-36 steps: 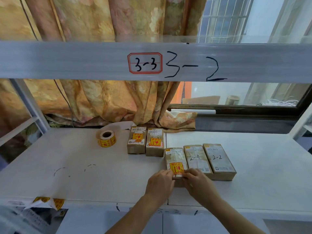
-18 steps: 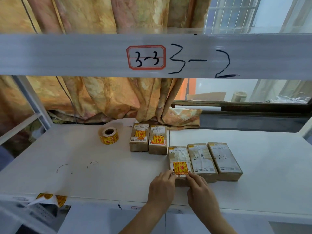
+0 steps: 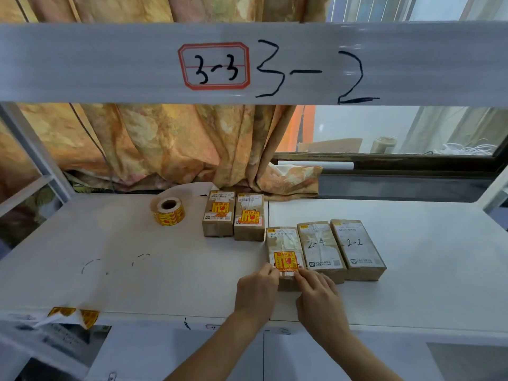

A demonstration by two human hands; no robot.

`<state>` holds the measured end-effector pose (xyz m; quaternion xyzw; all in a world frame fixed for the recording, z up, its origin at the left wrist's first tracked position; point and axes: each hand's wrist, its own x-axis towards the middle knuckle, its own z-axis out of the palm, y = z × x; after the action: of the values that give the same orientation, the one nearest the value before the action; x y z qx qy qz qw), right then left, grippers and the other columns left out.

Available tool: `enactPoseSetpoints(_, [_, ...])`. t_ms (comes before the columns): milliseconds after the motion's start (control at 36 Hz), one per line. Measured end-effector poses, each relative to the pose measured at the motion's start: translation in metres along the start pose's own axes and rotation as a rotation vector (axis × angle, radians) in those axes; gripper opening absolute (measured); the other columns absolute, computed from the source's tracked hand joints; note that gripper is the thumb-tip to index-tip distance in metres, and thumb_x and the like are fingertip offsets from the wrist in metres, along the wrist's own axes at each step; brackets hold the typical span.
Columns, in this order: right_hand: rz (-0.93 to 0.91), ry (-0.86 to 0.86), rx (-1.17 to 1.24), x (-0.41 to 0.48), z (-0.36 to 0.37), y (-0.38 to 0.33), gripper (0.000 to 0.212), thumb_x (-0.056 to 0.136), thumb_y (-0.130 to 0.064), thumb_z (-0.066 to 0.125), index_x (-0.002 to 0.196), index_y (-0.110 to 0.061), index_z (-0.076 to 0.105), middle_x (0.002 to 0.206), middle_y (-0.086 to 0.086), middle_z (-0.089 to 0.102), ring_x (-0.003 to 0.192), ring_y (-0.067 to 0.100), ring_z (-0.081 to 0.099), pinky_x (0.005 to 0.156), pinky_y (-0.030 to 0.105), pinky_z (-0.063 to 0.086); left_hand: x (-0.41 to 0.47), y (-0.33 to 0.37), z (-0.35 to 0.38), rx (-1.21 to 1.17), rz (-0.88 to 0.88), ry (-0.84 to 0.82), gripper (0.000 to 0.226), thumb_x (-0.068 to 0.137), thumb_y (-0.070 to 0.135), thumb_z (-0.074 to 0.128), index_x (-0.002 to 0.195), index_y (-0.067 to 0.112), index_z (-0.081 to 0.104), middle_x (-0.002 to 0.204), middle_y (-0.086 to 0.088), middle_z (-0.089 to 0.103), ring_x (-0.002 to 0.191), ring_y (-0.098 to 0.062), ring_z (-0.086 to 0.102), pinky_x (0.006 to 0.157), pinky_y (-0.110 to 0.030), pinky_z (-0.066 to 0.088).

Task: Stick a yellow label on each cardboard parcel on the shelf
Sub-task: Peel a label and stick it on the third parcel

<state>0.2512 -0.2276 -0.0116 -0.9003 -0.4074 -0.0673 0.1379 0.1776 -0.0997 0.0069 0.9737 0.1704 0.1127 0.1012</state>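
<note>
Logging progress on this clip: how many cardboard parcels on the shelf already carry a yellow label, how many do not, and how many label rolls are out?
Labelled parcels: 3 (back left, back right, front left, with left hand and right hand at its near end)
Unlabelled parcels: 2 (marked 2-4, marked 2-2)
Label rolls: 1
Total: 6

Brown cardboard parcels (image 3: 286, 243) with yellow-and-red labels (image 3: 286, 260) on a white shelf (image 3: 137, 259) — orange floral curtain (image 3: 165, 144) behind.
</note>
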Motion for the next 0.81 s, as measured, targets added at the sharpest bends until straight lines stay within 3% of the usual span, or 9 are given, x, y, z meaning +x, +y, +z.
enactPoseSetpoints(222, [-0.029,-0.045,-0.106,0.028,-0.006,0.006,0.049,0.056,-0.018,0.077,0.104,-0.016,0.069,0.107,0.002,0.071,0.105,0.019,0.064,0.093,0.041,0.05,0.022,-0.001,-0.006,0.115,0.008,-0.066,0.016,0.073,0.017,0.08,0.086,0.013,0.07,0.078,-0.001,0.069,0.053,-0.018,0.064,0.044,-0.028,0.05])
enactPoseSetpoints(333, [-0.024,-0.096,-0.098,0.043,-0.006,0.009,0.048,0.07,-0.018,0.067,0.118,-0.015,0.061,0.123,0.005,0.063,0.118,0.022,0.056,0.103,0.042,0.041,0.039,-0.002,-0.008,0.12,0.016,0.001,0.015,0.088,0.012,0.061,0.102,0.009,0.065,0.099,-0.008,0.068,0.082,-0.024,0.064,0.061,-0.034,0.052])
enactPoseSetpoints(444, [-0.023,-0.201,-0.037,0.064,-0.011,0.01,0.054,0.089,-0.022,0.044,0.142,-0.019,0.03,0.151,0.0,0.031,0.141,0.021,0.02,0.116,0.045,0.014,0.057,-0.005,-0.012,0.152,0.018,0.031,0.017,0.09,0.006,0.053,0.104,0.008,0.062,0.105,-0.01,0.065,0.097,-0.027,0.056,0.067,-0.037,0.05])
enactPoseSetpoints(611, [-0.007,-0.311,-0.04,0.087,-0.015,0.021,0.058,0.093,-0.033,0.039,0.145,-0.025,0.016,0.156,-0.005,0.012,0.144,0.026,-0.004,0.112,0.059,0.0,0.078,-0.011,-0.007,0.205,0.023,0.057,0.013,0.082,0.007,0.063,0.095,0.01,0.066,0.096,-0.01,0.07,0.094,-0.029,0.06,0.065,-0.037,0.052])
enactPoseSetpoints(806, [0.027,-0.34,0.002,0.105,-0.014,0.019,0.058,0.094,-0.034,0.039,0.146,-0.026,0.015,0.156,-0.006,0.012,0.144,0.023,-0.002,0.112,0.059,0.0,0.096,-0.017,-0.001,0.255,0.039,0.101,0.008,0.081,0.007,0.062,0.086,0.01,0.067,0.088,-0.011,0.071,0.097,-0.032,0.059,0.076,-0.04,0.051])
